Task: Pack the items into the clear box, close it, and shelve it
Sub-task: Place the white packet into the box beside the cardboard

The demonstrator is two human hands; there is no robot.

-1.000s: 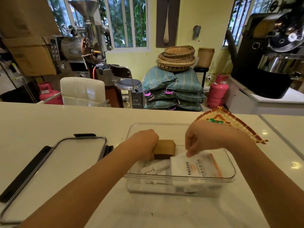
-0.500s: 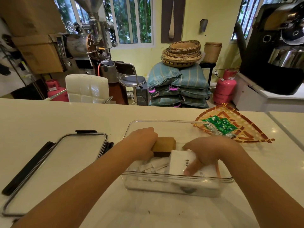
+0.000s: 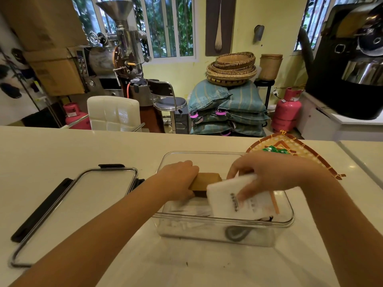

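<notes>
The clear box (image 3: 207,230) stands open on the white counter in front of me. My left hand (image 3: 178,179) grips a brown block (image 3: 205,180) inside the box, at its left middle. My right hand (image 3: 267,175) holds a white packet (image 3: 232,198) with dark print, tilted up over the right half of the box. Small white sachets (image 3: 186,210) lie on the box floor. The box's clear lid (image 3: 78,204) with black clips lies flat to the left.
A woven fan-shaped tray (image 3: 310,160) with green sachets (image 3: 273,150) sits behind my right hand. The counter's far edge drops to a room with a white chair (image 3: 114,112), stacked sacks (image 3: 228,108) and pink gas cylinders (image 3: 287,109).
My right hand has lifted the white packet and tilted it up from lying flat in the box. My left hand keeps its hold on the brown block.
</notes>
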